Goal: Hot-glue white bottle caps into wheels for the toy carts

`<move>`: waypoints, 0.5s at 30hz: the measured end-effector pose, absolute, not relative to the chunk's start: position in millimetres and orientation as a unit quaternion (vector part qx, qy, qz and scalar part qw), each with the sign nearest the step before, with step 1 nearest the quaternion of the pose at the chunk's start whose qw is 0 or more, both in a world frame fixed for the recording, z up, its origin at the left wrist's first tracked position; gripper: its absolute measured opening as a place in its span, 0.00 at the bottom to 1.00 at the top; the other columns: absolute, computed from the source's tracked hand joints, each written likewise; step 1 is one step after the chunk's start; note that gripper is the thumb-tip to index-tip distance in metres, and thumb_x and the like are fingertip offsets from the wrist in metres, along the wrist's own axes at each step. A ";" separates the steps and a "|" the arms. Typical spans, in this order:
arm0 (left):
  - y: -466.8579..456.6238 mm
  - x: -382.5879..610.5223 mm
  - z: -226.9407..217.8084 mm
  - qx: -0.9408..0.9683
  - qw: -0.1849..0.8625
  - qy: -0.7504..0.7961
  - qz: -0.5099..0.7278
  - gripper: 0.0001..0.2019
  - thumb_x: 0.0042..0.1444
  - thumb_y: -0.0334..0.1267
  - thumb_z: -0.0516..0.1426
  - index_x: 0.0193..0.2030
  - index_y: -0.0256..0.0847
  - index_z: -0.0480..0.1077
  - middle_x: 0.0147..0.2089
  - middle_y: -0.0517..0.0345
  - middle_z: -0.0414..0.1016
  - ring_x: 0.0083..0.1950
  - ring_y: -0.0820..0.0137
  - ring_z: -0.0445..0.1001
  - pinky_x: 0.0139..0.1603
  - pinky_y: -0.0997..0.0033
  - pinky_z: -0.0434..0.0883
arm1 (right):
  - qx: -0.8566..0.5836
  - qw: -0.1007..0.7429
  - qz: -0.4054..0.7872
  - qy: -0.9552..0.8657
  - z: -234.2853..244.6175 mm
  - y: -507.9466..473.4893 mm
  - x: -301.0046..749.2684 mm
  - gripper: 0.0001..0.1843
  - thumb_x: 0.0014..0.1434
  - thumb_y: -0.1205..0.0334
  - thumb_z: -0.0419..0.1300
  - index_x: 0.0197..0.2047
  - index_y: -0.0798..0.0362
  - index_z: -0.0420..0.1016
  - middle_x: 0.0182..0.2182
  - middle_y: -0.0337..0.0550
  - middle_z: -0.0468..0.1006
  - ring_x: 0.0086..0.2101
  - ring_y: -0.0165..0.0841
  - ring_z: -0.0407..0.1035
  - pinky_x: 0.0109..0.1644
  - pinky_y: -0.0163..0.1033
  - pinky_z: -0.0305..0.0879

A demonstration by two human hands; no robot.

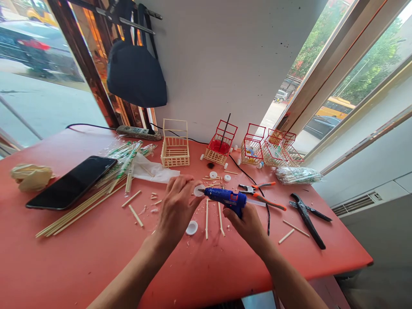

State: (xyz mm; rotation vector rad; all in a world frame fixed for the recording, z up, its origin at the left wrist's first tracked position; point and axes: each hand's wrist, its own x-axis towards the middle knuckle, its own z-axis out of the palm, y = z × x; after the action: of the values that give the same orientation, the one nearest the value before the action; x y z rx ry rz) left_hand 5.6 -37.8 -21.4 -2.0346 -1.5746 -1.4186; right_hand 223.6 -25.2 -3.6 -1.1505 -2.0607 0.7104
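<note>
My right hand (246, 223) is wrapped round a blue hot glue gun (222, 196), its nozzle pointing left. A clear glue stick (256, 201) sticks out of its back end. Between the fingers of my left hand (177, 204) is a small white plastic cap (199, 190), and the nozzle tip is at this cap; whether it touches I cannot tell. Below lies another white cap (192, 228), hollow side up. Two thin wooden sticks (207, 219) rest on the table under the gun. Two white discs (213, 174) lie just beyond it.
Small stick-built carts (175, 150) line the wall. Pliers with orange handles (268, 201) and black-handled cutters (307, 219) lie at right. A black phone (71, 182), long wooden sticks (86, 204) and a power strip (138, 132) are at left. A black cable (247, 174) crosses the red table (106, 262).
</note>
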 end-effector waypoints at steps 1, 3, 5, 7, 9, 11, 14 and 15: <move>-37.8 5.6 -21.4 -0.689 0.103 -0.533 -0.480 0.08 0.63 0.28 0.64 0.49 0.38 0.75 0.47 0.48 0.77 0.49 0.56 0.75 0.51 0.60 0.75 | -0.443 0.334 0.272 -0.786 -3.9 -24.9 223.7 0.19 0.67 0.48 0.58 0.33 0.52 0.78 0.20 0.36 0.64 0.22 0.31 0.57 0.27 0.35 0.53; -37.8 5.7 -21.7 -0.690 0.104 -0.534 -0.477 0.08 0.63 0.28 0.64 0.49 0.37 0.76 0.47 0.48 0.77 0.49 0.56 0.75 0.51 0.60 0.75 | -0.448 0.332 0.273 -0.784 -4.4 -24.6 223.8 0.19 0.67 0.47 0.58 0.31 0.52 0.76 0.20 0.36 0.64 0.22 0.30 0.57 0.27 0.34 0.52; -37.8 5.9 -22.3 -0.692 0.104 -0.534 -0.475 0.09 0.63 0.28 0.64 0.49 0.37 0.75 0.47 0.48 0.77 0.50 0.56 0.75 0.52 0.60 0.75 | -0.452 0.326 0.273 -0.784 -4.7 -24.7 223.9 0.19 0.66 0.47 0.59 0.30 0.52 0.75 0.20 0.35 0.62 0.22 0.30 0.55 0.26 0.34 0.51; -37.8 6.1 -22.8 -0.693 0.104 -0.531 -0.476 0.09 0.63 0.29 0.64 0.50 0.38 0.75 0.48 0.48 0.77 0.50 0.56 0.74 0.52 0.60 0.75 | -0.453 0.323 0.273 -0.785 -4.7 -25.0 223.9 0.19 0.66 0.48 0.59 0.30 0.53 0.75 0.20 0.35 0.61 0.22 0.30 0.54 0.26 0.34 0.52; -37.7 6.2 -23.2 -0.695 0.104 -0.529 -0.477 0.08 0.64 0.30 0.64 0.49 0.38 0.75 0.48 0.48 0.77 0.50 0.56 0.74 0.51 0.60 0.75 | -0.452 0.327 0.273 -0.784 -4.6 -25.3 224.1 0.19 0.67 0.47 0.59 0.32 0.53 0.77 0.20 0.35 0.62 0.22 0.30 0.55 0.27 0.34 0.53; -37.6 6.2 -23.5 -0.694 0.105 -0.528 -0.478 0.07 0.64 0.30 0.63 0.49 0.38 0.75 0.47 0.48 0.76 0.50 0.56 0.74 0.51 0.60 0.75 | -0.449 0.331 0.272 -0.784 -4.1 -25.6 224.4 0.19 0.67 0.47 0.59 0.34 0.53 0.78 0.20 0.35 0.63 0.22 0.30 0.56 0.28 0.35 0.54; -37.5 5.8 -23.8 -0.690 0.101 -0.534 -0.478 0.08 0.65 0.30 0.63 0.50 0.39 0.75 0.48 0.49 0.76 0.50 0.56 0.74 0.52 0.59 0.75 | -0.444 0.329 0.271 -0.788 -2.8 -26.0 224.4 0.20 0.68 0.46 0.58 0.35 0.53 0.79 0.20 0.36 0.64 0.22 0.30 0.56 0.28 0.34 0.54; -37.6 5.7 -23.9 -0.688 0.098 -0.537 -0.478 0.08 0.65 0.30 0.62 0.50 0.40 0.75 0.48 0.49 0.76 0.50 0.56 0.74 0.52 0.59 0.75 | -0.443 0.327 0.272 -0.789 -2.4 -26.1 224.3 0.20 0.67 0.46 0.58 0.35 0.53 0.79 0.20 0.36 0.64 0.22 0.31 0.56 0.28 0.34 0.53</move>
State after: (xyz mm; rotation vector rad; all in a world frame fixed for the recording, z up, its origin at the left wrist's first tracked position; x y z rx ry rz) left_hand 5.7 -37.6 -23.9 -2.0359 -1.5895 -1.4156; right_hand 224.3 -26.1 -2.4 -1.1617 -2.0673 0.7125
